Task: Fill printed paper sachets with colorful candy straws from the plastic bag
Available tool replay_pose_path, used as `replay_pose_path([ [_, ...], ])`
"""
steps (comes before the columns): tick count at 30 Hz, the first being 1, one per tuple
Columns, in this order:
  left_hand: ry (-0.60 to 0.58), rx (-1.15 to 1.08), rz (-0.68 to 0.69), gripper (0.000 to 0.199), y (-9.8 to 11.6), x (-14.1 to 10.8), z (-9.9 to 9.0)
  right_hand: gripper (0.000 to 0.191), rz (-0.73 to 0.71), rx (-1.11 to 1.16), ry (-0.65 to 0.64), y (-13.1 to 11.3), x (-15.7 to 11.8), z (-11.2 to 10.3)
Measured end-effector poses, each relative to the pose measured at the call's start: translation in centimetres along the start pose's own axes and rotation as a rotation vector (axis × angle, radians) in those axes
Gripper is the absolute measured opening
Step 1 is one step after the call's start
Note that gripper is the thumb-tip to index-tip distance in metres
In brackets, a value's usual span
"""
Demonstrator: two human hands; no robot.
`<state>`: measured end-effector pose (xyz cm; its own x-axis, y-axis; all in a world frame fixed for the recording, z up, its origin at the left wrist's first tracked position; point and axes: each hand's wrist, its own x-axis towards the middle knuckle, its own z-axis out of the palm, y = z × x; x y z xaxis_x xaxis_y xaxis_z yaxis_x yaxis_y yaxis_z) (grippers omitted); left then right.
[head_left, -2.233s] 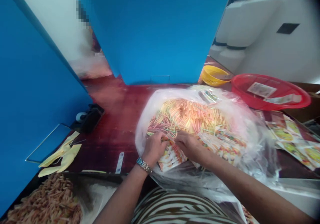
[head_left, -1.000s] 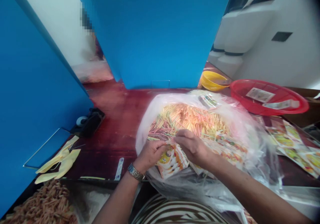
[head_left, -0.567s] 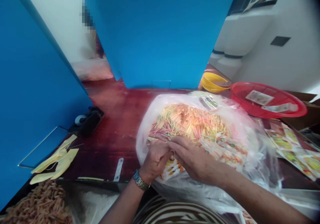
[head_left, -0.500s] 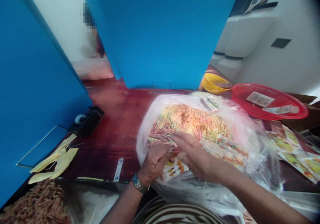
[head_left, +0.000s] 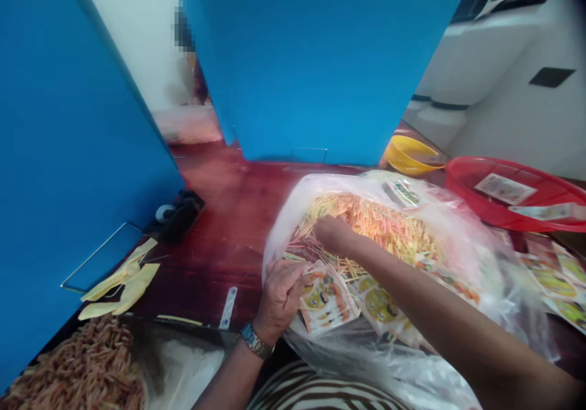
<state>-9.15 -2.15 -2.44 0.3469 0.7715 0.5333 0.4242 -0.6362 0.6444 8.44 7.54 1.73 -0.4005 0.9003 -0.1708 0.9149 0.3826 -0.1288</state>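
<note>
A large clear plastic bag [head_left: 279, 227] lies open on the table, full of thin yellow, pink and green sticks [head_left: 389, 227]. At its near edge my left hand [head_left: 281, 291], with a metal watch on the wrist, grips a printed cartoon packet [head_left: 327, 303] by its left side, thumb on top. My right hand [head_left: 335, 234] reaches over into the sticks, its fingers curled down into them and the tips hidden. Under my right forearm lies another printed packet [head_left: 379, 303], with more packets beside it on the bag.
A red basin [head_left: 471, 196] and a yellow basket [head_left: 407, 157] stand at the right. Blue panels [head_left: 320, 62] rise behind and at the left. A tape dispenser [head_left: 180, 218], pale yellow gloves [head_left: 126, 288] and a heap of brownish pieces [head_left: 86, 367] are at the left.
My right hand has left the packet beside my left hand and moved up and away into the sticks. My left hand keeps the packet, now more visible. The view has shifted slightly left.
</note>
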Motion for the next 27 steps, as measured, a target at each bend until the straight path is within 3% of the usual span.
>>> replay_pose_path([
  [3, 0.038, -0.034, -0.011, 0.025, 0.2, 0.3, 0.3, 0.022, 0.020, 0.136, 0.097, 1.6, -2.9, -1.1],
  [7, 0.052, -0.087, 0.020, 0.026, 0.7, 0.9, 1.0, 0.029, -0.172, 0.854, 0.467, 1.1, -7.8, -1.5],
  [10, 0.048, -0.088, 0.057, 0.025, 1.4, 1.2, 1.3, 0.019, -0.260, 1.222, 0.633, -1.0, -10.2, -1.2],
  [13, 0.049, -0.070, 0.056, 0.026, 2.2, 1.3, 1.4, 0.008, -0.261, 1.401, 0.711, -2.7, -11.3, -0.6],
  [16, 0.043, -0.061, 0.049, 0.027, 2.8, 1.4, 1.5, 0.006, -0.250, 1.469, 0.655, -3.7, -11.4, 0.4],
  [19, 0.061, -0.076, 0.069, 0.027, 3.0, 1.4, 1.6, 0.011, -0.164, 1.479, 0.607, -4.0, -11.5, 1.5],
  [21, 0.076, -0.075, 0.075, 0.026, 3.1, 1.2, 1.7, 0.015, -0.112, 1.340, 0.623, -4.0, -11.8, 2.0],
  [24, 0.089, -0.079, 0.037, 0.026, 3.0, 0.9, 1.7, 0.017, -0.056, 0.861, 0.764, -4.1, -12.7, 2.2],
  [27, 0.035, -0.152, 0.014, 0.028, 2.9, 0.6, 1.7, 0.030, -0.047, 0.419, 0.839, -4.4, -13.5, 2.0],
])
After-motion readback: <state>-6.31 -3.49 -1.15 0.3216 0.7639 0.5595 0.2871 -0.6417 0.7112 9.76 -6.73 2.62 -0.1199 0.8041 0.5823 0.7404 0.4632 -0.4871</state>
